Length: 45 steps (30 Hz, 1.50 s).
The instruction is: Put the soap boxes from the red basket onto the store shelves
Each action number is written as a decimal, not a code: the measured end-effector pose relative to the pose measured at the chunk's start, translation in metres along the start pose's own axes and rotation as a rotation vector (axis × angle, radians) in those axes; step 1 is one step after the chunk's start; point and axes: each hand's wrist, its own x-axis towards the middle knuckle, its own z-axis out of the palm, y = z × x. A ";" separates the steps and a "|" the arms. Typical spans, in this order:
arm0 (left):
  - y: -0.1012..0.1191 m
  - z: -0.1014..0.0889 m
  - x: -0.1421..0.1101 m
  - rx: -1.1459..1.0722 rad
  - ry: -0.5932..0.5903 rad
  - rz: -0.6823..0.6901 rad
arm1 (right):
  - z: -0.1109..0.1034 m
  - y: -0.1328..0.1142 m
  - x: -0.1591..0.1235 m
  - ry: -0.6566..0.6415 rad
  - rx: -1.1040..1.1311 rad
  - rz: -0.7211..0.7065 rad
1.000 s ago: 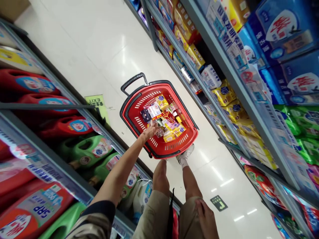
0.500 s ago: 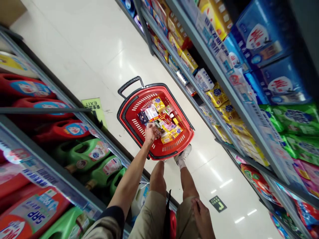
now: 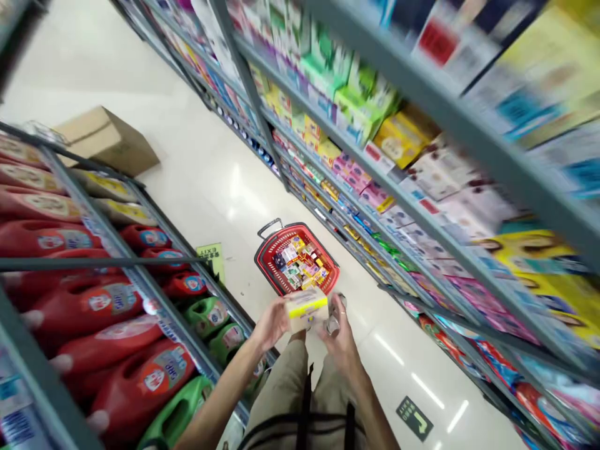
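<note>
A pale carton box with a yellow band is held up in front of my body. My left hand is closed on its left end. My right hand, with a ring on one finger, is at the box's right end. Its fingers are apart, with a gap between them and the box, and its blurred thumb is by the lower right corner. Beyond the box, a red shopping basket stands on the floor with several small packets and boxes inside. The print on the held box is too blurred to read.
On the left, a shelf carries red and green detergent bottles. To the right runs a long shelf of boxed and bagged goods. A cardboard box sits in the aisle at upper left. Exit signs mark the floor.
My left hand has come up out of the basket and now holds the box. My right hand has risen from my knee to beside it. The view is higher, and the basket looks smaller.
</note>
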 end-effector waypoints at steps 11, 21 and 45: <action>0.034 0.098 -0.145 0.451 -0.379 -0.077 | -0.007 -0.172 -0.100 0.056 0.212 -0.185; 0.018 0.131 -0.195 0.720 -0.493 0.149 | -0.035 -0.179 -0.148 0.111 0.245 -0.046; -0.132 0.209 -0.247 0.980 -0.470 0.413 | -0.146 -0.116 -0.299 0.407 0.503 -0.270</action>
